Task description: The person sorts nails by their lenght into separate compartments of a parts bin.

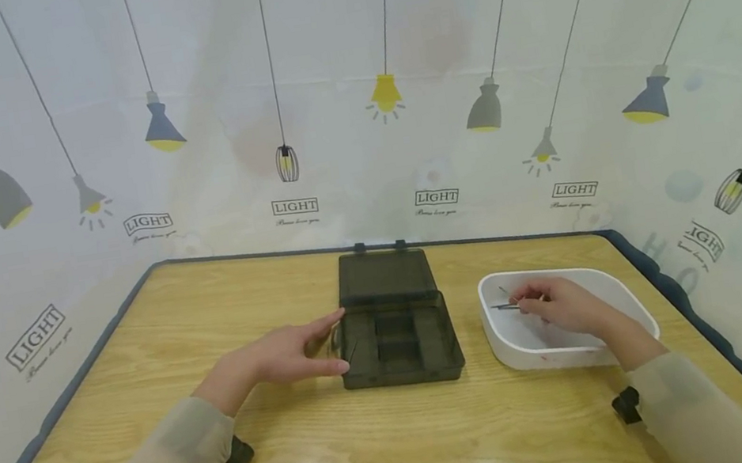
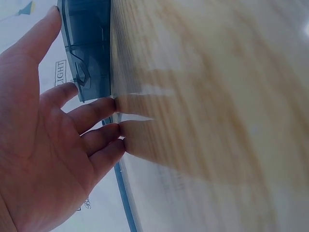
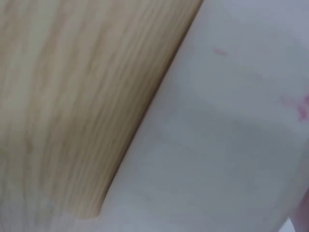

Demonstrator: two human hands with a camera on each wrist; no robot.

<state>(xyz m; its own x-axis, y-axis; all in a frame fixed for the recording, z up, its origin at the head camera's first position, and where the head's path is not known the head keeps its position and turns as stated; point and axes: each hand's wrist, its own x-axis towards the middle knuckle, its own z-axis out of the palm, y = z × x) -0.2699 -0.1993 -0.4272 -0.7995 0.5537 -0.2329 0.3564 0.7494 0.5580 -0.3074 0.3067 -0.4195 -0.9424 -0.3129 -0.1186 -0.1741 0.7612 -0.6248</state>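
A dark see-through compartment box (image 1: pixel 405 378) stands on the table with its lid (image 1: pixel 384 273) laid open to the back. My left hand (image 1: pixel 281 354) is at its left side, thumb by the front left corner and forefinger at the back left. In the left wrist view the other fingers (image 2: pixel 99 137) are at the tabletop. A thin dark piece (image 1: pixel 354 352) shows in the box's left compartment. Over the white basin (image 1: pixel 555 357), my right hand (image 1: pixel 558 305) pinches a thin silvery rod-like piece (image 1: pixel 505 307) pointing left; its exact kind I cannot tell.
Another thin piece (image 1: pixel 502 289) shows at the basin's back left. The wooden table (image 1: pixel 390 453) has a dark edge. Behind it hangs a white cloth (image 1: pixel 329 46) printed with lamps. In the right wrist view the basin's outer wall (image 3: pixel 203 145) has pink marks.
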